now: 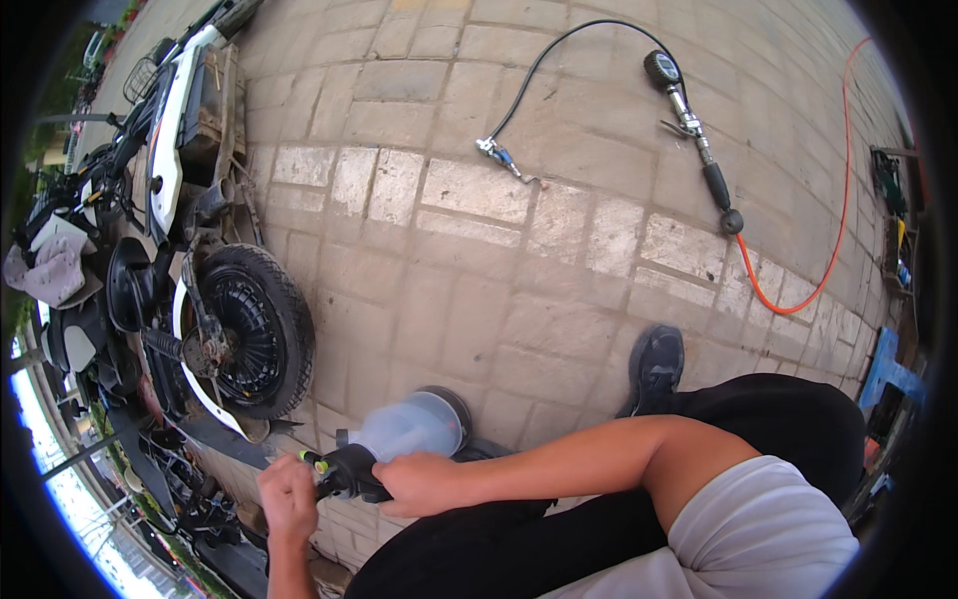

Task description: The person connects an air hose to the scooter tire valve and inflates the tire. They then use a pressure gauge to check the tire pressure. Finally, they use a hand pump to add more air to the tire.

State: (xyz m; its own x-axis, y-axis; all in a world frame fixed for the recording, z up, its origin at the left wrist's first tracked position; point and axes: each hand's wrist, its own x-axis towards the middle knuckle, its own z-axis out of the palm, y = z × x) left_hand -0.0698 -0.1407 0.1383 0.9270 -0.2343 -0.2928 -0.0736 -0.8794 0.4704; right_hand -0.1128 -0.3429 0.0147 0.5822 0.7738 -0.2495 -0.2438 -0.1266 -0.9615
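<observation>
A pump sprayer (409,424) with a cloudy translucent tank, a dark base and a black head lies tilted in front of me, its head toward the lower left. My right hand (424,484) is wrapped round the black head near the tank. At the other end of the head, beside a yellow-green tip, my left hand (287,491) is closed with bent fingers on the sprayer. The exact part under the left fingers is hidden. Just left of the sprayer is the wheel (254,329) of a motorbike (170,150), its black tyre facing me.
A tyre inflator with a round gauge (661,68) lies on the paving (459,309), its black hose ending in a metal chuck (489,148). An orange air hose (763,298) curves away right. A blue stool-like object (886,369) stands at the right edge. My shoe (657,359) rests on the bricks.
</observation>
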